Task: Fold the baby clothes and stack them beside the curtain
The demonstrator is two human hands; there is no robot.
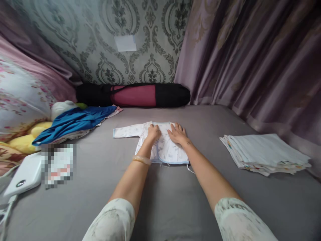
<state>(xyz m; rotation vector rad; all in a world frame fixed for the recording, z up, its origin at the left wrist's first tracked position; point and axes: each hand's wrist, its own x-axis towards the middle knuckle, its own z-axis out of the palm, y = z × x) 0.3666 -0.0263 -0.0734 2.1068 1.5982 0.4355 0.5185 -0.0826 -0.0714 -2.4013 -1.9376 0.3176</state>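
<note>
A small white baby shirt (pixel 173 154) with pale blue trim and a faint print lies on the grey sheet in front of me. One sleeve stretches out to the left; the other sleeve is not seen sticking out on the right. Thin white ties hang from the bottom hem. My left hand (pixel 154 133), with a pale bangle on the wrist, is closed with curled fingers on the upper left of the shirt. Flat on the upper right part rests my right hand (pixel 178 134), its fingers spread.
To the right is a stack of folded white cloths (pixel 265 150). On the left lie blue clothing (pixel 77 120), a white power bank (pixel 25 174) with a cable, and a blurred-out item (pixel 60 167). A black and red long bag (pixel 132 95) lies along the wall.
</note>
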